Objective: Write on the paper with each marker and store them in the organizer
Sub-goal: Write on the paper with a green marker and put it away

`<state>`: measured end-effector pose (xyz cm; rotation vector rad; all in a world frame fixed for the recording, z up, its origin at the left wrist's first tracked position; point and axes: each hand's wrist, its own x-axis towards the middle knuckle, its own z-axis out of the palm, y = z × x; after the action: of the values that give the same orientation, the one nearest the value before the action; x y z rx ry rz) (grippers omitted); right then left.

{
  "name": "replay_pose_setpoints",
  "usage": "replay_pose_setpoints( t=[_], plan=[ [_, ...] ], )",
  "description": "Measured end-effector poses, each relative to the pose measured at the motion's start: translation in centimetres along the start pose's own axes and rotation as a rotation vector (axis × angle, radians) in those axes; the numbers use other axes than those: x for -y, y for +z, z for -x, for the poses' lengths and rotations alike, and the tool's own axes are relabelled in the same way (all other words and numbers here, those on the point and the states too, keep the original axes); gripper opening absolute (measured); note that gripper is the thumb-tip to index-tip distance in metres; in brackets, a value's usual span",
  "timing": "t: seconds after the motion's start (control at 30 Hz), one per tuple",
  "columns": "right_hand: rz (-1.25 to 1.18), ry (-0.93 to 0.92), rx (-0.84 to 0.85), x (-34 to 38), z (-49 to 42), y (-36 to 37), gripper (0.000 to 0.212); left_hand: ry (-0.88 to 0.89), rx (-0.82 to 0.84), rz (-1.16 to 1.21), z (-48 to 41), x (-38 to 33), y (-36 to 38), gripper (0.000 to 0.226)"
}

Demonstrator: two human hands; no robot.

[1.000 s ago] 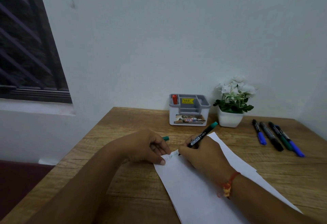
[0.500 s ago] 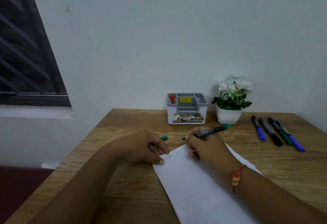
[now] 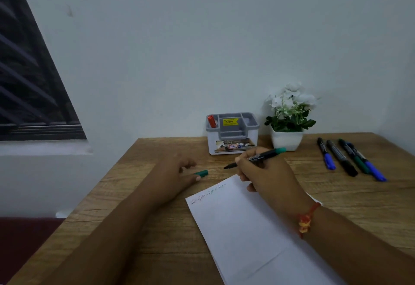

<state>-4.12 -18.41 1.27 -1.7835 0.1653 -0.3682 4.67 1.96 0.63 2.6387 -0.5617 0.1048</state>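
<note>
Marker [image 3: 258, 157] raised off paper [image 3: 242, 228] before organizer [image 3: 232, 136]; left hand [image 3: 177, 172] pinches cap [image 3: 202, 173].

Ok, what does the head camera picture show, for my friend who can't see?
A right hand holds an uncapped green marker, tip beyond the edge of a paper with one scribbled line on a table; a green cap is by the fingertips of the left hand. Behind stand an organizer with a red marker, a potted plant and four more markers.
</note>
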Motion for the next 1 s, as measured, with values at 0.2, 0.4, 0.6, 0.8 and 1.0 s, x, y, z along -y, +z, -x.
replay_pose_setpoints(
  t=[0.2, 0.4, 0.6, 0.8, 1.0],
  plan=[
    [-0.171, 0.074, -0.003, 0.3, 0.1, 0.2, 0.020, 0.007, -0.044, 0.080, -0.2, 0.2, 0.1, 0.017],
    [-0.305, -0.004, -0.023, 0.6, 0.2, -0.1, 0.013, 0.044, -0.189, 0.421, 0.7, -1.4, -0.8, 0.020],
    [-0.338, -0.040, -0.019, 0.7, 0.4, -0.1, 0.015, 0.099, -0.185, 0.477, 1.0, -2.1, -0.9, 0.027],
    [-0.336, -0.043, -0.008, 0.5, 0.2, -0.1, 0.014, 0.122, -0.192, 0.499, 1.1, -2.1, -0.8, 0.026],
    [-0.324, -0.037, 0.024, 0.0, 0.0, 0.1, 0.013, 0.139, -0.181, 0.433, 0.8, -2.0, -0.5, 0.026]
  ],
)
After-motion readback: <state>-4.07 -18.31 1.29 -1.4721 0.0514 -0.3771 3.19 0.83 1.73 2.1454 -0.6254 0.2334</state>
